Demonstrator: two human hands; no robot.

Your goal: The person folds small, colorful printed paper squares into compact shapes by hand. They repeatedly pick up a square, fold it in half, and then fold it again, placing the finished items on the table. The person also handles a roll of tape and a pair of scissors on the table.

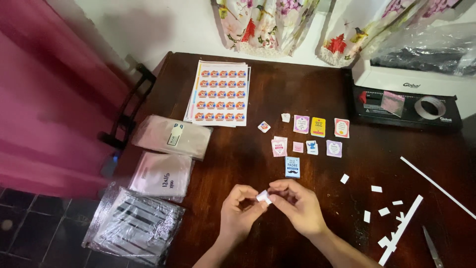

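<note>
Sticker sheet behind bags, L.

I see both forearms entering from near edge, converging toward centre. Left hand curled, thumb and forefinger pinched, knuckles facing up. Right hand just beside it, fingers bent inward, fingertips meeting left fingertips. Wrists low, hands touching at pinch.

Small printed cards: ten. Plastic bag packs: three. Scissors: one.

Dark wooden table, white wall, tiled floor
</note>
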